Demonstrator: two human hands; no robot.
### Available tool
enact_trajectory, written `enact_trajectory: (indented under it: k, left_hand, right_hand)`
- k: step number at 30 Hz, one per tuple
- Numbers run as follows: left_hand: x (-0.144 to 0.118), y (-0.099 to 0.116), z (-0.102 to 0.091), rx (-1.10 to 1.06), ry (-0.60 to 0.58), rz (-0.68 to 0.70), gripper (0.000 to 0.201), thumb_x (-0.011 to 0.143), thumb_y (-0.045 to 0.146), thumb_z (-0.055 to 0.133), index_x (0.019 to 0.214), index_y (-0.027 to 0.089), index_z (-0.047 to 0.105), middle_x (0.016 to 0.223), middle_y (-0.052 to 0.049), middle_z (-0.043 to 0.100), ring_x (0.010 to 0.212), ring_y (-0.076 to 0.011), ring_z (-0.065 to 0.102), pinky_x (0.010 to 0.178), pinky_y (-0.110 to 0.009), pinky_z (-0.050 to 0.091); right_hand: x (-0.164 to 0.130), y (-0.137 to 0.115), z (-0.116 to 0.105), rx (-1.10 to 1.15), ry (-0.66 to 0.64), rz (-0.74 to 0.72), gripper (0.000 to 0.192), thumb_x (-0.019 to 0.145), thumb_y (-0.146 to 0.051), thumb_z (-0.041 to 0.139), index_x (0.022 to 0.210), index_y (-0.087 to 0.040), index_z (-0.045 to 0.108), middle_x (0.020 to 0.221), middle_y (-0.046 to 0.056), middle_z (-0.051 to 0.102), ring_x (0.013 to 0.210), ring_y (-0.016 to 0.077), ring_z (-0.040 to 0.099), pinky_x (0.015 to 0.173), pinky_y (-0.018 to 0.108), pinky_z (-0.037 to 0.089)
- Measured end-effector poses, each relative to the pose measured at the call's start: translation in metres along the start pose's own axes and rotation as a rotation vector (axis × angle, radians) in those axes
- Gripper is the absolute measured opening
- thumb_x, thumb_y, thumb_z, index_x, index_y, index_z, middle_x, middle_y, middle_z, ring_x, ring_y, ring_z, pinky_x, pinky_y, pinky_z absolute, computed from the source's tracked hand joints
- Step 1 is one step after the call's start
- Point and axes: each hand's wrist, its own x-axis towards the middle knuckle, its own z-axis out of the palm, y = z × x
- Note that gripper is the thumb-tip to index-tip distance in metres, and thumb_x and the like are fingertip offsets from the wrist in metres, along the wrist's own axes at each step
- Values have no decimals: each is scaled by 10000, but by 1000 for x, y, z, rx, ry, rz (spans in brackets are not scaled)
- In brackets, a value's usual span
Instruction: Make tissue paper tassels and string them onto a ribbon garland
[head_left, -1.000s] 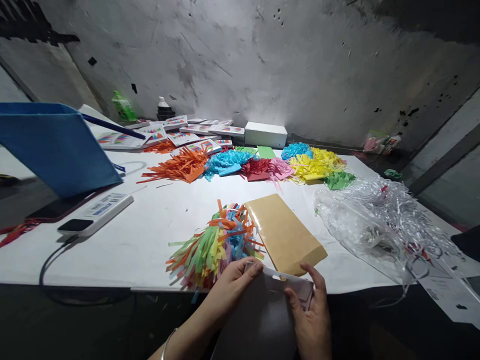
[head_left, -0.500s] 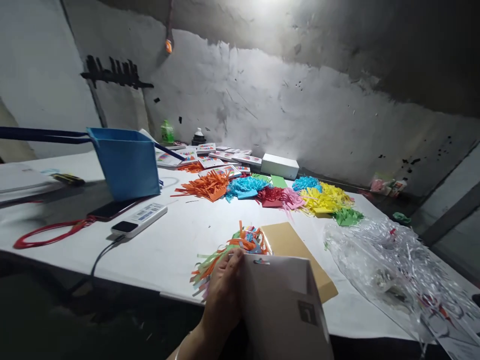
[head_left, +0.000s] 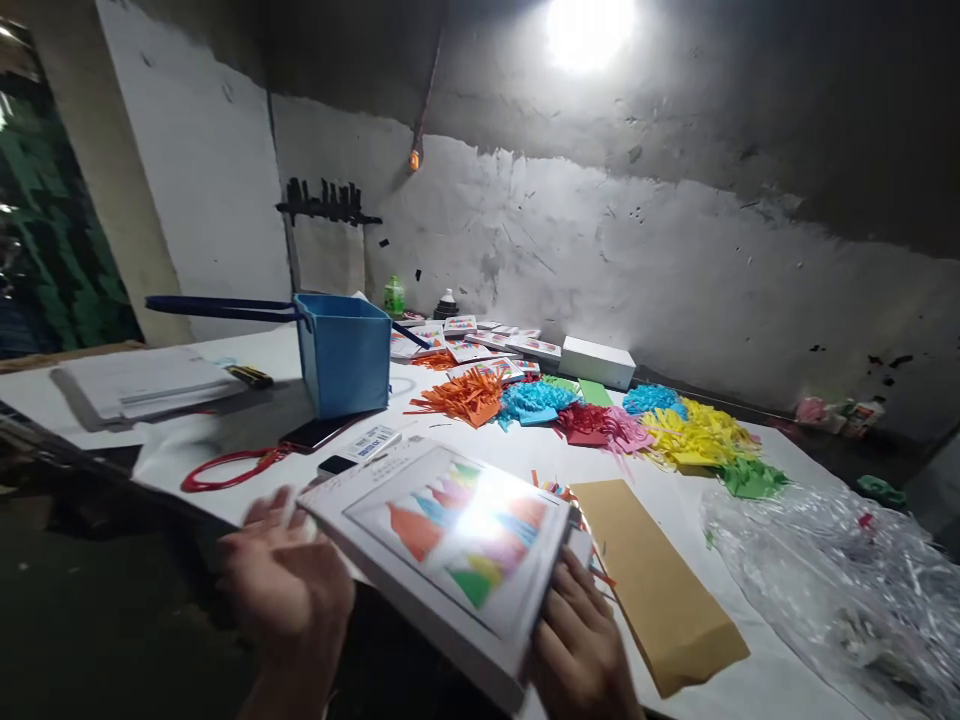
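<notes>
Both of my hands hold up a flat white box printed with coloured fringe shapes, its face tilted toward the lamp glare. My left hand, blurred, supports its left end. My right hand grips its lower right corner. Behind the box, a mixed-colour bunch of paper fringe is mostly hidden. A brown paper envelope lies on the white table just right of the box.
Piles of orange, blue, red, pink, yellow and green fringe lie across the far table. More printed boxes and a white box sit by the wall. A blue bag, a phone, a red cord and clear plastic wrap surround them.
The box has been lifted from below the table edge, turned printed face up and raised in front of the fringe bunch. My view has swung up and to the left.
</notes>
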Motion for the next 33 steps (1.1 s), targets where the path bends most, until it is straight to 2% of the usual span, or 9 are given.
enact_trajectory:
  k: [3,7,12,16,23,25,28,31,33]
  left_hand:
    - [4,-4,-29,21,49,138,472,914,627,302,1296,369,407,1588,108,332,1489,-341,219,1217,-515,242]
    - [-21,-26,-31,401,-351,298,434,861,515,576,1240,305,553,1461,-35,516,1388,-384,414,1169,-585,314]
    - [-59,-56,10,853,-868,528,540,857,193,597,1383,292,516,1593,-119,347,1498,-404,181,1147,-687,238]
    - [-69,-67,34,1094,-957,552,768,737,-35,496,1437,281,491,1604,-131,338,1505,-406,152,1137,-738,136]
    - [-50,-62,26,1052,-1056,413,586,734,-19,466,1252,192,644,1446,-157,554,1381,-373,447,1124,-713,257]
    - [-50,-60,27,977,-1026,409,558,736,-12,457,1206,204,663,1401,-141,599,1344,-356,497,1122,-730,239]
    - [-51,-58,31,848,-1010,369,513,740,14,477,1165,218,677,1364,-127,629,1317,-345,530,1121,-729,246]
    - [-45,-53,35,729,-999,297,559,734,37,512,1252,206,634,1370,-135,623,1312,-337,538,1130,-668,312]
    - [-39,-48,37,692,-944,257,615,732,36,501,1322,192,580,1388,-136,608,1327,-321,527,1142,-622,338]
  right_hand:
    - [43,4,48,-63,-63,-66,233,845,-40,523,881,-230,653,891,42,733,995,233,699,1102,484,432]
    - [41,7,66,36,-58,69,305,685,-18,528,836,-251,654,862,-26,747,866,161,715,928,324,543]
    - [30,32,69,-345,140,478,367,907,-290,515,1217,-141,644,1282,227,636,1192,415,590,949,665,446]
    - [23,49,91,-535,-137,629,614,801,-472,704,1319,-155,614,1448,269,488,1289,543,461,907,801,354]
    - [-15,76,39,-305,-298,786,530,849,-98,484,1359,-199,589,1574,156,354,1313,324,537,1044,468,477]
    - [-22,81,19,-187,-189,741,533,889,-102,423,1401,-197,540,1524,145,441,1304,280,554,1040,437,494]
    - [-26,73,4,60,-74,389,556,943,-204,478,1493,-215,405,1559,140,390,1382,256,464,1042,379,495]
    - [-23,57,2,215,-134,64,591,914,-231,619,1468,-309,428,1607,102,302,1407,248,425,1057,340,475]
    - [-21,52,2,179,-246,-48,530,885,-188,679,1383,-290,529,1527,117,444,1363,239,484,1054,327,473]
